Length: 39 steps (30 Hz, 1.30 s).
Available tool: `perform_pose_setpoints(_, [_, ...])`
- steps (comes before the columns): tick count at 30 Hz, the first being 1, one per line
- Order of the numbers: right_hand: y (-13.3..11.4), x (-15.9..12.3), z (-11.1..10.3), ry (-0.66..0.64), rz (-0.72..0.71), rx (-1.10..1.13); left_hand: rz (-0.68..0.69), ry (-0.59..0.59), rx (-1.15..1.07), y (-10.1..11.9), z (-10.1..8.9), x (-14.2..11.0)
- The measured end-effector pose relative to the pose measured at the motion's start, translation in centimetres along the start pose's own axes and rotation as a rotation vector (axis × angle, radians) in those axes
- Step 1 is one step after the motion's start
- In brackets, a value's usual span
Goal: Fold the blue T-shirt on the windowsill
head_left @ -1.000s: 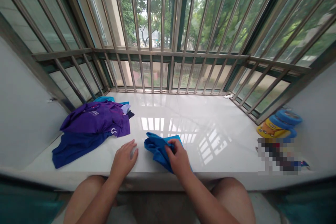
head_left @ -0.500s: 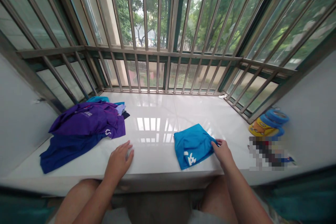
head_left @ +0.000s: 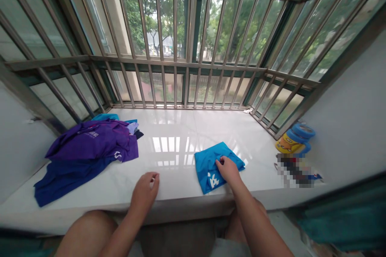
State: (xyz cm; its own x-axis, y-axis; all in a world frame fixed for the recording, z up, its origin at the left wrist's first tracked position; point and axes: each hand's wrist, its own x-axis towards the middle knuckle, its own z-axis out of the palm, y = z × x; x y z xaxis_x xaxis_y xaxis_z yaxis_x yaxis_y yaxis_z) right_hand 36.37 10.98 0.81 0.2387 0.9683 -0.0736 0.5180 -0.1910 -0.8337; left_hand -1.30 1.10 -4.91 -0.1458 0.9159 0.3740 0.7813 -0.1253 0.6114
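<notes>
The folded blue shirt [head_left: 207, 168] lies just behind the front edge of the white sill [head_left: 169, 184], pinched by the closed right hand [head_left: 228, 170]. Left of it, the empty, half-open left hand [head_left: 145, 192] is rested, with open sill between. Purple clothes [head_left: 90, 140] are heaped farther left; a stacked yellow-and-blue toy [head_left: 294, 140] is placed farther right.

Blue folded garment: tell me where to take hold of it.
Pinch the folded blue garment along its left edge, coming from the left with the left hand: that edge lies flat and uncovered, while the right hand rests on the top.
</notes>
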Motion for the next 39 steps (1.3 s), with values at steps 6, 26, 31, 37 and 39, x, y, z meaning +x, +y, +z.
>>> perform_pose_setpoints(6, [-3.1,1.3,1.6,-0.188,0.026,0.384,-0.078,-0.369,-0.171,13.9,6.8,-0.6])
perform_pose_setpoints(26, [-1.8,4.3,-2.8,-0.162,-0.153,0.052,0.352,-0.311,-0.182,13.1,12.0,0.3])
perform_pose_setpoints(31, [-0.1,6.0,-6.6,-0.109,-0.030,-0.389,0.442,-0.359,0.001,13.3,12.3,-0.6])
perform_pose_setpoints(37, [1.7,6.3,-9.8,-0.050,0.053,-0.664,0.545,-0.422,0.050,12.9,12.5,-1.0])
perform_pose_setpoints(39, [1.5,6.2,-8.8,-0.057,0.016,-0.691,0.591,-0.454,0.043,12.7,12.9,-1.0])
